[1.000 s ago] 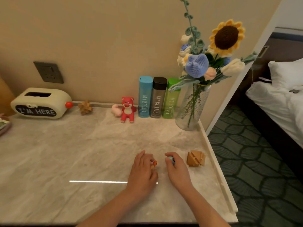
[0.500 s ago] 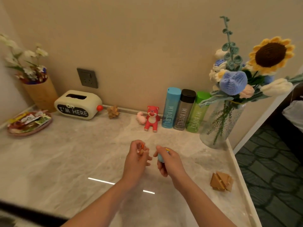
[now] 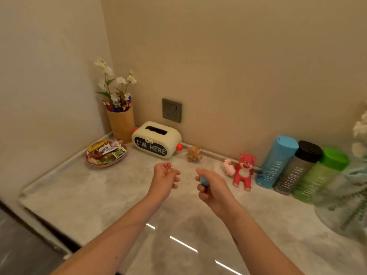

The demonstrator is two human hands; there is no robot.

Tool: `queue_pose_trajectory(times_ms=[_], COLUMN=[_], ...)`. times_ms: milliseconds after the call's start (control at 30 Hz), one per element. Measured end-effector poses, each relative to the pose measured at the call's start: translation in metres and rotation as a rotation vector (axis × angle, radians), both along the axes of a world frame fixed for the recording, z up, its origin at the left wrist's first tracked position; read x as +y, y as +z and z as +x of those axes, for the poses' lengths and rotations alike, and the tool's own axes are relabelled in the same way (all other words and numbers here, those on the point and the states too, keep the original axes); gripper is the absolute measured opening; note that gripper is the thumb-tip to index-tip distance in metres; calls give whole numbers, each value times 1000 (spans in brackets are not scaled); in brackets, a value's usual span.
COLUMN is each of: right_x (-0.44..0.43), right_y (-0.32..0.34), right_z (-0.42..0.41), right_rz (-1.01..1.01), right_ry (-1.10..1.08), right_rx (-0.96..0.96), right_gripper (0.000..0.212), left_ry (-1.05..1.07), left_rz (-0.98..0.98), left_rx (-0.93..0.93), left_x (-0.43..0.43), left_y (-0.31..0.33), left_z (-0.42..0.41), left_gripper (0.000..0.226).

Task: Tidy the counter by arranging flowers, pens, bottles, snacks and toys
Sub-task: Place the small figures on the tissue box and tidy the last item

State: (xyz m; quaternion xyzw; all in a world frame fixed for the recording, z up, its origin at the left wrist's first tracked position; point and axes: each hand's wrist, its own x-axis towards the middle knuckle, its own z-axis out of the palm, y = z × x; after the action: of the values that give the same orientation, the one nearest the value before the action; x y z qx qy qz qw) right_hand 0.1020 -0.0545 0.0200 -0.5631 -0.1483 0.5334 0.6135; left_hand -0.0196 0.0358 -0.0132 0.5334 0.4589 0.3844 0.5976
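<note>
My left hand (image 3: 165, 178) pinches a tiny orange toy figure (image 3: 168, 167) above the marble counter (image 3: 83, 199). My right hand (image 3: 213, 190) grips a small blue toy (image 3: 204, 180), mostly hidden by the fingers. Both hands hover in mid-air over the counter's middle. Against the back wall stand a red bear toy (image 3: 244, 171), a small pink toy (image 3: 228, 167) and a wooden puzzle knot (image 3: 193, 153). To the right stand three bottles in a row: blue (image 3: 275, 162), dark grey (image 3: 297, 168), green (image 3: 319, 175).
A pink plate of snacks (image 3: 106, 154) sits at the back left. Behind it a wooden cup (image 3: 121, 124) holds pens and white flowers. A cream tissue box (image 3: 155, 142) reads "I'M HERE". A glass vase (image 3: 343, 207) fills the right edge. The counter's front edge drops off at lower left.
Both hands lifted their small toys off the counter and moved toward the back. The view swung left, bringing the snack plate and wooden cup in and losing the sunflower and the wooden block.
</note>
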Motion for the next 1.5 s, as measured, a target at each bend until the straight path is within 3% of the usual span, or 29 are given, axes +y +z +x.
queue_pose_trajectory(times_ms=[233,433,733,1033,1300,1500], right_x=[82,132,182,238,291,327], right_y=[14,14,16,20,16,11], right_z=[-47,-67,-59,-45,-42,-40], right_rz=[123,219,39,26,34,25], right_ry=[0,29,-88,-141,-86,-74], right_rx=[149,131,-227,-359,-420,-628], right_gripper=[47,37,33,41,49,42], left_ry=[-110,-213,-218,-141,-198,-246], left_rz=[-91,-131,44,128,196,286], left_rx=[-47,-156,-62,-43,-70,-83], left_x=[83,139,221,271,300,313], left_y=[16,24,28,22,19,20], left_z=[-46,-68,-64,-52,-51,-51], left_gripper=[20,24,27,15,13,12])
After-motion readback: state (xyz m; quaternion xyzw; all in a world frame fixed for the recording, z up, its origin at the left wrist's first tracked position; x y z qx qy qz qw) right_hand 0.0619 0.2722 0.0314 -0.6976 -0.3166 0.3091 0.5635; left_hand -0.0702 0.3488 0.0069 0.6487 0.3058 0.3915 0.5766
